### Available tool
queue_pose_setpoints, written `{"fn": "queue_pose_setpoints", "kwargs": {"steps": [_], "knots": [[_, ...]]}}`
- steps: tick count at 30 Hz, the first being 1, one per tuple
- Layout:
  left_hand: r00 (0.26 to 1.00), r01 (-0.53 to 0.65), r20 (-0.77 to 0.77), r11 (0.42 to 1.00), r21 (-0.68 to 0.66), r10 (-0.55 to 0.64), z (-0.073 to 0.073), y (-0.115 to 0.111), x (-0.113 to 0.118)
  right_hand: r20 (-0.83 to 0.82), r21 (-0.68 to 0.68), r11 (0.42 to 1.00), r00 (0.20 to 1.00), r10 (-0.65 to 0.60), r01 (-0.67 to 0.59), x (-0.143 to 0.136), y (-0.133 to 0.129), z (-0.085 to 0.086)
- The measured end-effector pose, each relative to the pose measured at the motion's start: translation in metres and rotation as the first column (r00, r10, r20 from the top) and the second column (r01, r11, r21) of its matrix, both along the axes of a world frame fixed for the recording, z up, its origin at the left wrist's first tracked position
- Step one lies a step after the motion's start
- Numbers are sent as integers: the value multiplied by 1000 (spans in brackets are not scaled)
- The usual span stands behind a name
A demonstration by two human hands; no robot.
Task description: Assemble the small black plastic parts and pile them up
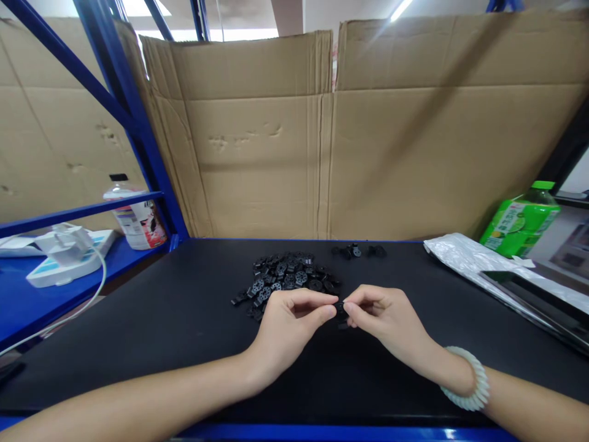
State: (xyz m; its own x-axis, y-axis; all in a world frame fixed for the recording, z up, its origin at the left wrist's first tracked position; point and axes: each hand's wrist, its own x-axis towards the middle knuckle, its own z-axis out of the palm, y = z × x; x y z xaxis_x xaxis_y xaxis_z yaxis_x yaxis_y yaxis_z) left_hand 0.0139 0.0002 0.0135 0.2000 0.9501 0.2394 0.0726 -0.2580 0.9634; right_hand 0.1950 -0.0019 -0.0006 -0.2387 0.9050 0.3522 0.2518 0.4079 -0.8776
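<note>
Between my two hands, over the black table, is a small black plastic part [341, 311], mostly covered by fingers. My left hand [294, 325] pinches it from the left with thumb and forefinger. From the other side my right hand [386, 316] grips it, thumb and fingertips pressed together; a pale bracelet [468, 379] circles that wrist. Just behind my left hand lies a heap of black plastic parts [285, 276], some with round, spoked wheel shapes. Farther back, to the right of the heap, sit a few similar black parts [353, 251].
The black tabletop [184, 344] ends at cardboard panels [257, 147] behind. On the right are a silvery bag [453, 258] and a green bottle [519, 221]. At left, a blue frame [142, 147] stands by a white-red bottle [135, 218] and a power strip [69, 261] with a cable.
</note>
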Motion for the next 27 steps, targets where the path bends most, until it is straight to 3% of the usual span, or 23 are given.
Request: {"fn": "queue_pose_setpoints", "kwargs": {"steps": [6,10,14,19,23,27], "knots": [[1000,11,-15,1000,12,-11,-1,-1,-1,-22,-23,999,999,24,-24,-1,1,-1],[998,33,-58,998,46,-30,-2,-1,-3,-41,-91,990,994,101,-104,0,6,-1],[981,59,-190,984,169,-26,-2,2,-5,16,-89,987,991,135,-133,1,8,-3],[908,171,-418,928,332,-18,2,6,-8,85,-39,988,985,153,-150,4,10,-3],[911,103,-401,888,449,97,14,19,-17,16,-27,983,983,184,-184,7,18,-4],[879,-34,-389,850,526,276,27,45,-33,-65,-39,993,992,109,-112,13,29,-4]]}}
